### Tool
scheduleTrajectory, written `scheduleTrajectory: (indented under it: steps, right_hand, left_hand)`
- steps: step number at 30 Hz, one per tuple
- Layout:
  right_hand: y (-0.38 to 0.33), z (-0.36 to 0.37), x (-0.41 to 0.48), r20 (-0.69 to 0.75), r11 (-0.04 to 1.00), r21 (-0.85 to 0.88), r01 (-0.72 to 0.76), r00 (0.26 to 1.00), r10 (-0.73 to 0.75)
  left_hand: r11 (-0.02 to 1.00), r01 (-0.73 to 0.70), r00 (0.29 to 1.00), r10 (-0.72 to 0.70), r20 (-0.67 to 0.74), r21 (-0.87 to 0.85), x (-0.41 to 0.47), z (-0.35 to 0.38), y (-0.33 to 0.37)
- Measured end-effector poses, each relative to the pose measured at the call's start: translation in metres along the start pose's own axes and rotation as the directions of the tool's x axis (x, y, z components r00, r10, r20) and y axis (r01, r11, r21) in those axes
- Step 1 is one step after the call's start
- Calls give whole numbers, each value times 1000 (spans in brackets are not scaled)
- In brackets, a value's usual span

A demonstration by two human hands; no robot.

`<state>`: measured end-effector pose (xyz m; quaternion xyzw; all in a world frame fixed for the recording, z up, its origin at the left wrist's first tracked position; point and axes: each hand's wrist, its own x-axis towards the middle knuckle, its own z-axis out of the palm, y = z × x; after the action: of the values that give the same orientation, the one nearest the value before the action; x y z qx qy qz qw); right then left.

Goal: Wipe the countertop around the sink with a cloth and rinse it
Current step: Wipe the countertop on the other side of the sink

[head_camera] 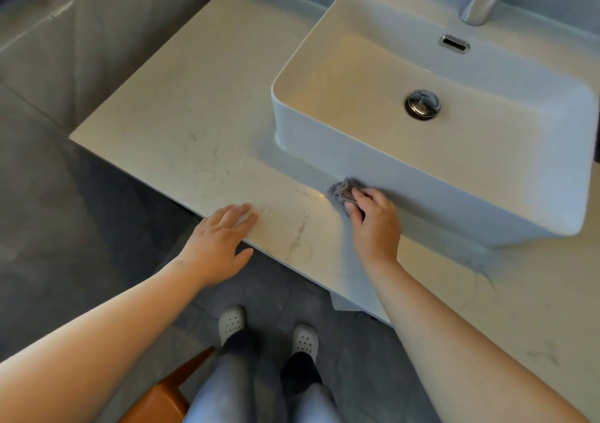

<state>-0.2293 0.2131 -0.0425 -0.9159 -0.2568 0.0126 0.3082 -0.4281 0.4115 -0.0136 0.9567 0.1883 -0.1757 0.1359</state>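
Observation:
A pale marbled countertop [194, 123] carries a white rectangular vessel sink [454, 175] with a chrome drain plug [423, 103]. My right hand [373, 224] presses a crumpled grey cloth [341, 192] onto the counter, right against the sink's front wall. My left hand [220, 244] rests flat on the counter's front edge, fingers spread, holding nothing. Thin hairs and faint marks lie on the counter between my hands.
A chrome faucet [483, 0] stands behind the basin above an overflow slot [454, 44]. Grey tiled walls border the counter at the left and back. Below are a dark tiled floor, my white clogs [231, 322] and an orange wooden chair [162, 396].

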Motion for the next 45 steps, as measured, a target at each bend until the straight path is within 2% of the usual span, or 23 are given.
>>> scheduleTrajectory:
  steps: [7, 14, 17, 20, 24, 29, 31, 33, 37, 41, 45]
  right_hand:
    - [-19, 23, -3, -132, 997, 60, -38, 990, 46]
    - [-51, 39, -36, -91, 999, 39, -30, 995, 33]
    - [-64, 44, -63, -82, 999, 23, -34, 996, 36]
    - [-77, 51, -88, -66, 997, 37, -67, 995, 70]
    - [-96, 56, -111, -53, 989, 84, -120, 991, 124]
    - [-127, 55, -131, 33, 940, 247, -235, 972, 234]
    - [-135, 50, -130, -7, 907, 303, -292, 951, 309]
    - [-138, 39, -115, -85, 902, 326, -282, 942, 325]
    - [-119, 19, -57, -183, 957, 209, -201, 953, 240]
    - [-80, 27, -8, -154, 969, 90, -230, 958, 242]
    - [-70, 49, 11, -157, 969, 89, -230, 958, 241]
  left_hand:
    - [997, -77, 997, 77, 1, 31, -1, 1, -10]
    - [969, -244, 968, 245, 49, -23, 4, -12, -39]
    - [944, -298, 953, 304, 22, -144, 6, -22, -51]
    - [928, -292, 956, 281, -79, -233, 7, -26, -64]
    - [961, -236, 966, 216, -142, -147, 11, -26, -81]
    - [988, -154, 986, 154, -63, 13, 19, -19, -98]
    - [984, -165, 984, 168, -53, 65, 20, -17, -103]
    - [980, -173, 982, 180, -65, 93, 20, -17, -106]
    - [977, -176, 980, 185, -70, 120, 21, -16, -107]
    - [979, -176, 979, 186, -89, 104, 20, -15, -106]
    - [984, -154, 983, 162, -88, 90, 21, -15, -105]
